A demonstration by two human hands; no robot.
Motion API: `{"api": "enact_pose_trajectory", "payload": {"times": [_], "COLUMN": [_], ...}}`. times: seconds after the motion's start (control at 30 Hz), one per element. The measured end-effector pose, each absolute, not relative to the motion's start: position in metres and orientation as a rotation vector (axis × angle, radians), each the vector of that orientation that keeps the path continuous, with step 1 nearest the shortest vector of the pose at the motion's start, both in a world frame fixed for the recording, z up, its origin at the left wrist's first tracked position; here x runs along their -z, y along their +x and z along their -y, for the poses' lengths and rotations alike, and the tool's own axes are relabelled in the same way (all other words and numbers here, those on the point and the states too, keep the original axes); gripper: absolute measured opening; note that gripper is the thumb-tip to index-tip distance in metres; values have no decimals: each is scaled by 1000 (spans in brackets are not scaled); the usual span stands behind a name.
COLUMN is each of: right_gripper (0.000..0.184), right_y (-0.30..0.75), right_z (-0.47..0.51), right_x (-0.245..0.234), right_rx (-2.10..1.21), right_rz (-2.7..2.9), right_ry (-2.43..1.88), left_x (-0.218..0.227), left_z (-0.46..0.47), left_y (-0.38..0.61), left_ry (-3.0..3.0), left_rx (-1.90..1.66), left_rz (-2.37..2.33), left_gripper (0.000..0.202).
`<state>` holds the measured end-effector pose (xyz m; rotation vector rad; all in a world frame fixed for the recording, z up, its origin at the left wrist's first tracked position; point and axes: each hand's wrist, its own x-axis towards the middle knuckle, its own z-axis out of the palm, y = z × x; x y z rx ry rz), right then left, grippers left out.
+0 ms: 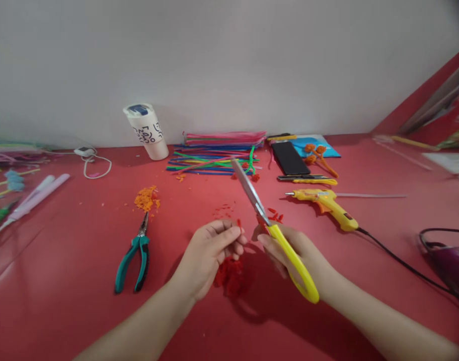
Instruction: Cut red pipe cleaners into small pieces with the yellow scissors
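Left hand pinches red fuzzy craft-wire piece, right hand holds yellow-handled steel scissors just beside it.

Left hand (209, 253) is clenched around a red fuzzy craft-wire bundle (229, 276) low over the red bench (64, 281), with a short red tip sticking up from the fingertips. Right hand (308, 255) grips the yellow-handled steel scissors (273, 231), fingers through the loop. The blades look together, and their long axis slants up and left, away from the person. The red tip sits just left of the scissor pivot, near but not touching; the right hand is the nearer free tool hand. Red clippings (274, 216) lie behind the scissors. Teal-handled pliers (134, 260) lie well left, under an orange fluff pile (147, 198). A yellow glue gun (329, 203) lies to the right and a stack of coloured craft wires (214, 160) at the back.
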<state>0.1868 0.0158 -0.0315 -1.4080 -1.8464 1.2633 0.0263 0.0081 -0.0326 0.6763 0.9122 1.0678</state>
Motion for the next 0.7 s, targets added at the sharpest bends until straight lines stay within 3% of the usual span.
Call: {"api": "enact_pose_trajectory", "payload": {"times": [0.13, 0.3, 0.43, 0.7], "right_gripper": [29, 15, 7, 9], "right_y": [183, 183, 183, 180], "right_z": [-13, -11, -10, -11], "right_x": [30, 25, 28, 34], "right_rx": [-1436, -1459, -1375, -1169], "right_rz": [1523, 1554, 1576, 1745], "right_ry": [-1348, -1414, -1399, -1395], "left_x": [32, 32, 32, 31], "left_z": [-4, -3, -2, 2], "left_y": [31, 34, 36, 41], "left_ry": [780, 823, 918, 1105], "left_rx": [-860, -783, -853, -973], "left_rz": [-929, -968, -1077, -1219], "left_gripper": [10, 10, 7, 2]}}
